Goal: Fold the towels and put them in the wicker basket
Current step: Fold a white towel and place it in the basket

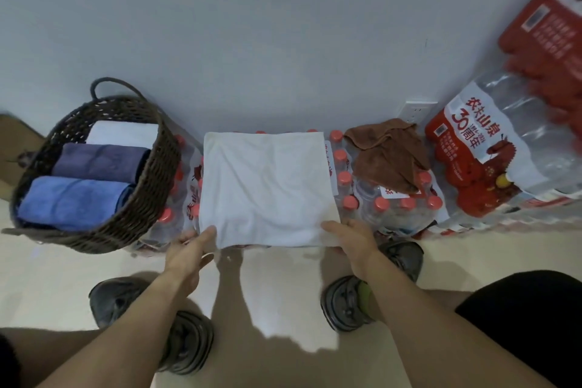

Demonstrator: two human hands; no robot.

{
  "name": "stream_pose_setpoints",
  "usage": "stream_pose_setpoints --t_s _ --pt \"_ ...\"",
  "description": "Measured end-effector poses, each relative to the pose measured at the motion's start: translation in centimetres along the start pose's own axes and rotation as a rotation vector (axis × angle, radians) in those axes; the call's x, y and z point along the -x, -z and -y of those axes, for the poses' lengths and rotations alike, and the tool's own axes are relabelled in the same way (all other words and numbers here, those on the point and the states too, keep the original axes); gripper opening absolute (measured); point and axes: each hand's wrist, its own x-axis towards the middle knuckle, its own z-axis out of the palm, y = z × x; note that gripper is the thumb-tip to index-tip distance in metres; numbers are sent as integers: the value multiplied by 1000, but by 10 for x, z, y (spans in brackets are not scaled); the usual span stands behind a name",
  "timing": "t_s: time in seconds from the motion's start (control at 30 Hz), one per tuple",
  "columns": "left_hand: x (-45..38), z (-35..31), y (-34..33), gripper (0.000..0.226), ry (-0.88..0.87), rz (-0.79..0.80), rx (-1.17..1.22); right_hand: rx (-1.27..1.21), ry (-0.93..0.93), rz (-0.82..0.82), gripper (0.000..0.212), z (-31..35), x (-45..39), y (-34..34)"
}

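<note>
Head view. A white towel (266, 186) lies spread flat on top of shrink-wrapped packs of water bottles (371, 198) with red caps, set against a pale wall (283, 25). The left hand (189, 249) pinches the near left corner of the white towel, thumb on top and fingers underneath. The right hand (352, 242) holds the near right corner in the same manner, thumb lying on the cloth.

A dark wicker basket (151, 179) stands at the left, resting partly on the bottle packs. It contains three folded towels side by side: a blue towel (72, 201) nearest, a purple towel (97, 162) in the middle and a second white folded towel (122, 134) at the far side.

A brown towel (390, 151) lies crumpled on the bottle packs to the right of the white towel, apart from it. Taller bottle packs (504, 148) with red labels are stacked at the far right. Two dark shoes (349, 302) stand on the light floor (283, 293) below the hands.
</note>
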Motion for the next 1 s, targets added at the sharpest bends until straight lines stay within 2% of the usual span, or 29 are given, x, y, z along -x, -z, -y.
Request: stream_pose_setpoints --t_s 0.1,0.27,0.43,0.5,0.6,0.73,0.8,0.9,1.0 --pt "-1 -6 4 11 60 53 12 9 -4 12 27 0 5 2" --pt "-3 -26 20 25 157 96 -192 11 -67 16 27 6 8 9" --pt "1 -41 29 22 229 203 -56 113 -173 54 25 8 11 22" --pt "5 -44 28 26 230 189 -68 157 -213 54 25 6 11 24" --pt "10 -46 27 31 172 88 -273 172 -262 52 30 4 10 26" --pt "17 -47 23 23 4 26 -485 238 -250 30 34 3 8 29" --pt "19 -47 21 16 -61 -29 -498 262 -250 29 25 3 7 29" --pt "23 -47 20 29 -132 -101 -500 312 -246 35 9 8 7 25" --pt "27 -58 19 10 -190 -106 -426 376 -223 62 12 20 9 23"
